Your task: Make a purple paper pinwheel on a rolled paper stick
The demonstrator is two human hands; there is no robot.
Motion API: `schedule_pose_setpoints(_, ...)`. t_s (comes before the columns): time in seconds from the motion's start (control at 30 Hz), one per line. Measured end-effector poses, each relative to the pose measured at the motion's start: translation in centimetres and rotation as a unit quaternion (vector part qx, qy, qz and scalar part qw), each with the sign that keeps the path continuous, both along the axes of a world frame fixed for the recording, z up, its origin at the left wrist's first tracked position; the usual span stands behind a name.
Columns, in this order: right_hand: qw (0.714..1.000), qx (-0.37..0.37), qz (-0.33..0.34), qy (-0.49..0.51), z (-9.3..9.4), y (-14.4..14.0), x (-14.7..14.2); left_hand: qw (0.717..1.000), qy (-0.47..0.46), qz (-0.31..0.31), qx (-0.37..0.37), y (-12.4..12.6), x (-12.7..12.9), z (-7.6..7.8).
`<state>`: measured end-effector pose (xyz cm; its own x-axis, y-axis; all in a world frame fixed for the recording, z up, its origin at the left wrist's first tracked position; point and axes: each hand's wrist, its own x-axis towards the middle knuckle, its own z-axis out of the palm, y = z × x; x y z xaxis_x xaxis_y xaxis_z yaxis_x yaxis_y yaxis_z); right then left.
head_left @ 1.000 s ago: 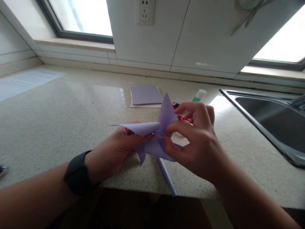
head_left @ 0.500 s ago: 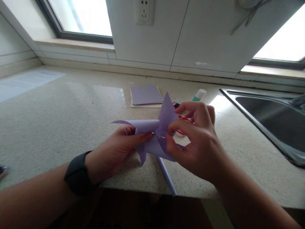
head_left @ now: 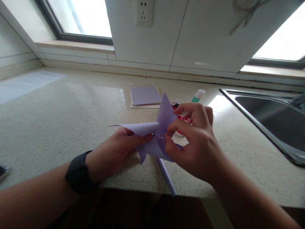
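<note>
Here we pinch a lilac paper pinwheel at its centre, our left hand closed on it from the left and our right hand gripping it with thumb and forefinger. It hovers just above the near edge of the countertop, its rolled paper stick pointing toward us. Beyond the pinwheel lie a stack of paper sheets, a glue stick and red scissors, partly hidden.

No text, label, brand or number can be read. The sheet of paper lying on the counter at about ten o'clock carries faint printed lines, too blurred to make out. The glue stick at one o'clock shows no legible label.
</note>
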<state>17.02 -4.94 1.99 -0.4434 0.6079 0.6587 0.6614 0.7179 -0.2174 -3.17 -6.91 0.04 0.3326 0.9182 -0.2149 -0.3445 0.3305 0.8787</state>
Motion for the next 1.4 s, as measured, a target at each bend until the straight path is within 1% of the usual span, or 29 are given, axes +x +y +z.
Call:
schedule_pose_setpoints(0.23, 1.000, -0.001, -0.015, 0.002, 0.0, 0.0, 0.0, 1.000, -0.010, -0.012, -0.003, 0.1, -0.1, -0.2)
schedule_pose_setpoints(0.43, 1.000, -0.015, -0.014, 0.003, 0.1, 0.0, -0.1, 1.000, 0.008, -0.005, -0.004, 0.3, -0.4, -0.9)
schedule_pose_setpoints(0.6, 1.000, -0.021, -0.002, -0.018, 0.0, 0.1, -0.1, 1.000, 0.011, -0.009, -0.006, 0.3, -0.5, -1.3)
schedule_pose_setpoints(0.8, 0.999, -0.033, 0.003, -0.011, 0.0, 0.1, 0.0, 1.000, 0.009, -0.010, 0.010, 0.3, -0.3, -1.3)
schedule_pose_setpoints(1.03, 0.999, -0.022, -0.025, -0.002, 0.3, 0.2, 0.1, 1.000, -0.028, -0.001, 0.013, 0.3, -0.2, -1.2)
schedule_pose_setpoints(1.23, 1.000, -0.023, -0.012, -0.008, 0.1, 0.2, 0.0, 1.000, 0.004, -0.002, 0.005, 0.2, -0.4, -1.4)
schedule_pose_setpoints(1.4, 0.999, -0.027, -0.003, -0.017, 0.3, 0.3, 0.1, 1.000, 0.003, -0.008, 0.008, 0.2, -0.4, -1.5)
